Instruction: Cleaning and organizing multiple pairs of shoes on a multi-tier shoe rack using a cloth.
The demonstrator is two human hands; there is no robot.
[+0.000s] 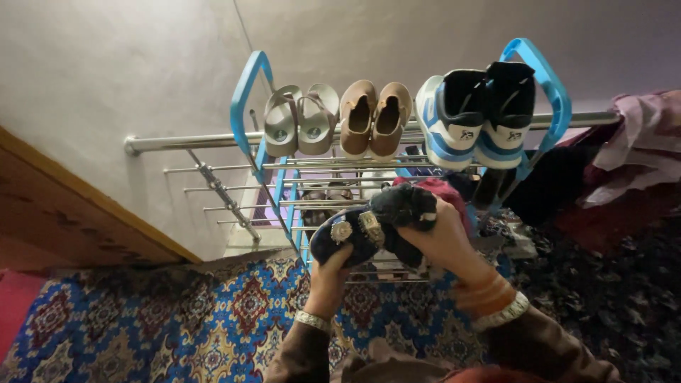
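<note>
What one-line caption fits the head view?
Both hands, left hand and right hand, hold dark embellished shoes before a blue shoe rack.

shoe rack against a wall, a dark pair of shoes held up in front of it

left hand [328, 273] grips the toe end of one dark slip-on shoe [345, 235] with a gold buckle; right hand [445, 237] holds the other dark shoe [403, 207], the two touching. blue-framed metal shoe rack [246, 99], top shelf: grey sandals [301, 119], tan shoes [376, 118], blue-and-white sneakers [474, 115], side by side. patterned rug [177, 326] below; wooden panel [64, 220] at left; clothes [628, 159] at right.
</note>
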